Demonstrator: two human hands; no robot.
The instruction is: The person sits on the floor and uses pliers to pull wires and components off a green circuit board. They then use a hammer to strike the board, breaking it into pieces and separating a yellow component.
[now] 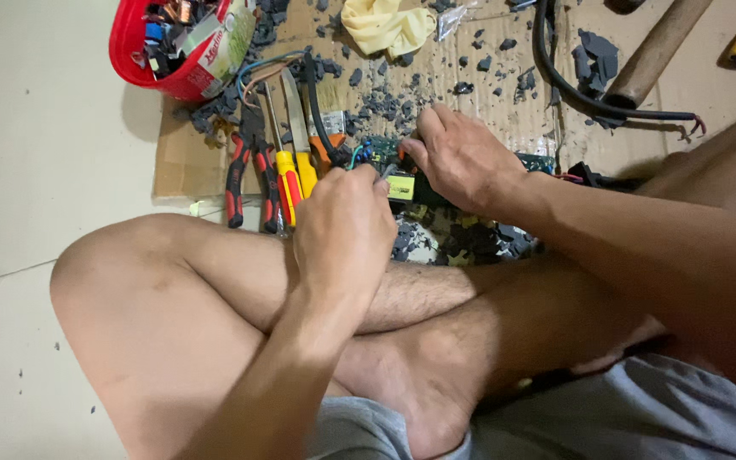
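A green circuit board with a yellow component lies on cardboard in front of my crossed legs. My left hand is closed at the board's near left edge, by a thin green wire. My right hand grips the board from above, with the fingers curled over its middle. Most of the board is hidden under both hands.
Red-handled pliers, a yellow-handled screwdriver and a knife lie left of the board. A red tub of parts stands at back left. Dark plastic shards litter the cardboard. A yellow cloth, black cable and wooden handle lie behind.
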